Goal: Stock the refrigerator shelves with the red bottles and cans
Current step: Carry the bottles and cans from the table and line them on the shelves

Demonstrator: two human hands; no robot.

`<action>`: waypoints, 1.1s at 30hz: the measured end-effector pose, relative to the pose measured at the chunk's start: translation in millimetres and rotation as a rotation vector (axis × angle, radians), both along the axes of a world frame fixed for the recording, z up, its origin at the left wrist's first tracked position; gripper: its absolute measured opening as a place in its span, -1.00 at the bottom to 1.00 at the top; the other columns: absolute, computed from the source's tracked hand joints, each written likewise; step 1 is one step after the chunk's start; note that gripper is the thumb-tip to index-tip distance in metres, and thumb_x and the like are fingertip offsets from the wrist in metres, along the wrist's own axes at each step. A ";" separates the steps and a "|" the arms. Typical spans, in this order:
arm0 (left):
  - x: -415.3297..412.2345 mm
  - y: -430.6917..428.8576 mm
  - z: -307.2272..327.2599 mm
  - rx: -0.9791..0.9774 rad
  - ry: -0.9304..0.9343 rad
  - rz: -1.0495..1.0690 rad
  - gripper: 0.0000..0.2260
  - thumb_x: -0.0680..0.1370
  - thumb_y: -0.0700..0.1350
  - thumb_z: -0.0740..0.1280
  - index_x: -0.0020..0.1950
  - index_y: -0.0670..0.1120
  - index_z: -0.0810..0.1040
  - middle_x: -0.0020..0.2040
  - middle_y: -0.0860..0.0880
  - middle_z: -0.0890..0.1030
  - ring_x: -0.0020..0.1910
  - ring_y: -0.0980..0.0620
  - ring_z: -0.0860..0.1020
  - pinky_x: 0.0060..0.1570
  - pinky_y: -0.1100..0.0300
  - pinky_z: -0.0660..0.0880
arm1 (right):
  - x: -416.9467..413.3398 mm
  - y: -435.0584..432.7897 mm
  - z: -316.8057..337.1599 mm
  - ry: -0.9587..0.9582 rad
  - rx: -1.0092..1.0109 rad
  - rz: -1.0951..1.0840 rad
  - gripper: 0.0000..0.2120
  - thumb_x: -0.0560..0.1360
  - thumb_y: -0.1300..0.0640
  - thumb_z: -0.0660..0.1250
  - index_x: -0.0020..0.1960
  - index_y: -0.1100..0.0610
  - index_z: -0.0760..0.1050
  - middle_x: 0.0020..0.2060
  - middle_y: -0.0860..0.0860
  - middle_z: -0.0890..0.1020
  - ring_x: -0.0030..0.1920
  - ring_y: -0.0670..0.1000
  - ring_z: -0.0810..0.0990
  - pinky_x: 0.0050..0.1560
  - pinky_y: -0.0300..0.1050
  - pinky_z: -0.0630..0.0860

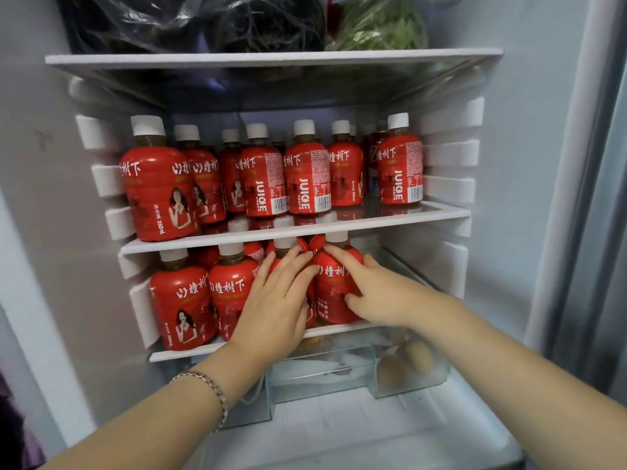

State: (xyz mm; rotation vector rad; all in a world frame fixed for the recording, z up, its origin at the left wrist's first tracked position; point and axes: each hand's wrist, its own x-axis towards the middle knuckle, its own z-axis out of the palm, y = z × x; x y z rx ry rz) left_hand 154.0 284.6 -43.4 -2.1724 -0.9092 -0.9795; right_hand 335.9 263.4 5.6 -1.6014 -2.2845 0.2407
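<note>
One red bottle [334, 283] in right hand [376, 295] grip

Both of the person's forearms [509, 361] are bare, and a thin silvery bracelet [207, 385] of small beaded links circles the wrist of the left hand [274, 300].

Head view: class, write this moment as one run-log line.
left hand: presses white-capped red plastic bottle | right hand: grips neighbouring red plastic bottle | place: lower white-edged shelf
</note>
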 end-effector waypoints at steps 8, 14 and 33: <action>-11.2 -15.0 67.2 0.211 -0.529 0.159 -0.56 0.42 -0.19 0.30 0.28 -0.14 0.32 0.31 -0.17 0.26 0.32 -0.17 0.25 0.36 -0.02 0.17 | -23.6 -35.7 68.0 0.165 0.522 -0.077 -0.76 0.54 0.11 0.20 0.14 -0.06 0.54 -0.06 -0.11 0.62 -0.04 -0.05 0.57 -0.10 -0.15 0.47; -41.7 -6.7 112.9 -0.063 -0.790 0.580 -0.18 0.47 -0.02 0.40 0.52 -0.17 -0.06 0.51 -0.26 -0.04 0.49 -0.23 -0.04 0.45 -0.08 -0.06 | -62.3 35.0 98.0 0.255 0.540 -0.181 -0.28 0.50 -0.05 0.32 0.51 0.05 0.01 0.40 0.16 0.26 0.38 0.15 0.27 0.28 0.02 0.35; -52.0 -25.2 122.3 0.204 -0.704 0.041 -0.44 0.32 -0.23 0.51 0.22 -0.27 0.32 0.25 -0.25 0.32 0.17 0.19 0.24 0.27 0.52 0.17 | -66.7 44.1 78.5 0.606 0.736 -0.038 -0.28 0.25 0.10 0.54 0.33 0.09 0.30 0.23 0.09 0.37 0.28 0.08 0.31 0.24 -0.19 0.27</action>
